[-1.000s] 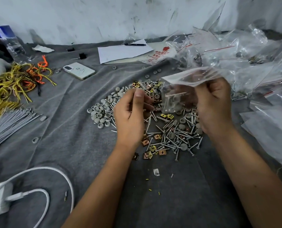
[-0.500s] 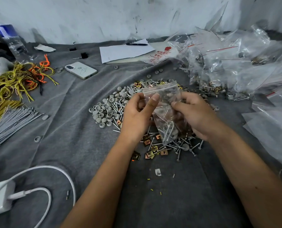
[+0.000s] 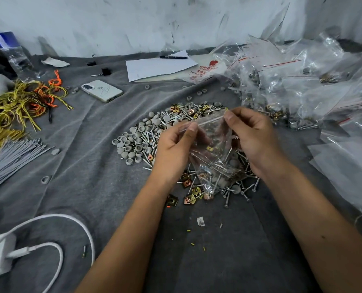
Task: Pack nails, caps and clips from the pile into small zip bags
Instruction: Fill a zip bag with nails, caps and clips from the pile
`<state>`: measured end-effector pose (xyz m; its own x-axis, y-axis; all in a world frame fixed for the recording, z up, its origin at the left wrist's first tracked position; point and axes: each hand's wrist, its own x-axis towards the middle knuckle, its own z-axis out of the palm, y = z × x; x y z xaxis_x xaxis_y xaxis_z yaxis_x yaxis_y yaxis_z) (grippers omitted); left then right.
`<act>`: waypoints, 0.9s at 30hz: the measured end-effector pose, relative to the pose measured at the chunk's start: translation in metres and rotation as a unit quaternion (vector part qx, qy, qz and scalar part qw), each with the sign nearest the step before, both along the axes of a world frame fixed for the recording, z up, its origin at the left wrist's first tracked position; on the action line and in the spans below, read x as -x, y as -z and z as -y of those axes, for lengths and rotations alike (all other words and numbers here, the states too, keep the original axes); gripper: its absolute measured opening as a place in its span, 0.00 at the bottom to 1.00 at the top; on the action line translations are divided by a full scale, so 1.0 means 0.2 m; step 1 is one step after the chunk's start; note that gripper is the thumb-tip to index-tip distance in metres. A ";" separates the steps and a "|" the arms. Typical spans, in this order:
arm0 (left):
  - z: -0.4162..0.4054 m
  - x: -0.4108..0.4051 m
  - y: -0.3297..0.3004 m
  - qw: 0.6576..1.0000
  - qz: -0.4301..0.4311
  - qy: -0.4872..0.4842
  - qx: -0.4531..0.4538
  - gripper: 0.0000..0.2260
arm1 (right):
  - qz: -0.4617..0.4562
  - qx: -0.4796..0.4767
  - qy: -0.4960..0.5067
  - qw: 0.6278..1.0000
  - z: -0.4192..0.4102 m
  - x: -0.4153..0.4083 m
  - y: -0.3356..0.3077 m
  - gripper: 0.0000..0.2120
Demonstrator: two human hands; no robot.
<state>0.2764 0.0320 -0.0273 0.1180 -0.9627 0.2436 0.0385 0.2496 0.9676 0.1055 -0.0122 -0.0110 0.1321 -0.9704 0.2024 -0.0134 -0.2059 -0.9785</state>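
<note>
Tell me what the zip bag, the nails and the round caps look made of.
Zip bag: thin clear plastic film, glossy and creased, contents visible through it. Nails: metal, probably steel, silvery with bright glints. Round caps: matte grey, likely moulded plastic or rubber; can't tell which.

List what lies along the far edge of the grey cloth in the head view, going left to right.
Water bottle → crumpled white scrap → small black clips → white paper with a black pen on it → heap of filled zip bags.
</note>
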 end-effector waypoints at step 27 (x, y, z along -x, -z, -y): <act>0.01 -0.06 0.00 0.964 0.236 -0.069 0.099 0.03 | -0.164 0.263 -0.033 0.950 0.00 -0.04 0.04 0.03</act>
